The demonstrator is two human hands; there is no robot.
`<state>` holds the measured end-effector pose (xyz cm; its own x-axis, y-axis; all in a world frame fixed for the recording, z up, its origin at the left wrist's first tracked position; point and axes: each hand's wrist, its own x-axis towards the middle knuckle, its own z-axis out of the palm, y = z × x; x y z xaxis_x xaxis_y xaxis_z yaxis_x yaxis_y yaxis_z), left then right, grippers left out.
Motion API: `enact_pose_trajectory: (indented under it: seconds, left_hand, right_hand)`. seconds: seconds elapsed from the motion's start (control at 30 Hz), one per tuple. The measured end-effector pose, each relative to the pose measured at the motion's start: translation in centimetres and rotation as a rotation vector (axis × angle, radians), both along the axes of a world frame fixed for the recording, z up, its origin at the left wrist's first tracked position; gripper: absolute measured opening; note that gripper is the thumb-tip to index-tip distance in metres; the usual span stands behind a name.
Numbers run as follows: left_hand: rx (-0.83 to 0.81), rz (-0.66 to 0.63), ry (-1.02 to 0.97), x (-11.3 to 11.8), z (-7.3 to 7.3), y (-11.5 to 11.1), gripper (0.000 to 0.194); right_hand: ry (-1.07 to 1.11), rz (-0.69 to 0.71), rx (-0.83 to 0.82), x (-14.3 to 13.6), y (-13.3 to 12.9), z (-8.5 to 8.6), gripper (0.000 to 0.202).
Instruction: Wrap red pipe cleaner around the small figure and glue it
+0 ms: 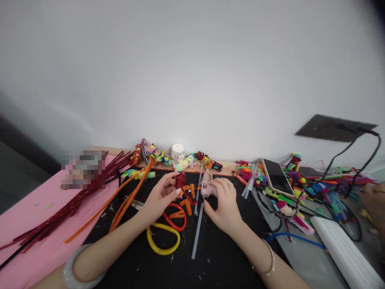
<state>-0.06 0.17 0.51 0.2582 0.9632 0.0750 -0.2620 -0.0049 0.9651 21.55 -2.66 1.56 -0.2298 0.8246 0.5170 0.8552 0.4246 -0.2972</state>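
Note:
My left hand (164, 194) pinches a small sparkly red piece of craft work (180, 181), apparently wound from tinsel stem, between thumb and fingers. Just across from it, my right hand (223, 202) is closed around a pale pink hot glue gun (206, 182). A long translucent glue stick (197, 237) sticks out of its rear toward me, and another glue stick (197, 192) lies alongside. Between and below the hands are short orange fuzzy pieces (186, 206), a red loop (179, 224) and a yellow loop (164, 251) on the black mat (168, 273).
Long orange stems (132, 196) and dark red tinsel stems (69, 202) spread leftward over a pink surface (36, 204). A white tub (178, 152) stands by the wall. On the right are a phone (278, 176), a white power strip (345, 253), cables and another person's hand (373, 200).

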Motion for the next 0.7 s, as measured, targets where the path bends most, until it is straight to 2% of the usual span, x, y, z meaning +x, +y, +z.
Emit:
enact_pose_trajectory:
  seconds: [0.13,0.23,0.3,0.37,0.53,0.7]
  left_hand:
    - [0.200,-0.077,0.294,0.1,-0.2,-0.6,0.037]
    - [0.394,-0.128,0.486,0.0,0.0,-1.1,0.034]
    - [0.457,-0.159,0.516,-0.1,0.2,-1.3,0.034]
    - [0.408,-0.200,0.466,-0.1,0.3,-1.4,0.035]
    - [0.093,-0.333,0.182,0.0,0.4,-1.5,0.037]
    - [-0.048,-0.411,-0.034,0.2,0.3,-1.5,0.039]
  right_hand:
    - [0.188,0.261,0.029,-1.4,-1.3,0.2,0.023]
    - [0.269,0.357,0.066,-2.1,-2.0,0.1,0.011]
    - [0.293,0.398,0.044,-2.2,-2.1,0.0,0.014]
    - [0.333,0.406,-0.003,-2.0,-1.9,-0.1,0.020]
    - [0.451,0.346,-0.107,-1.5,-1.4,-0.8,0.029]
    - [0.489,0.341,-0.128,-1.4,-1.1,-1.1,0.034]
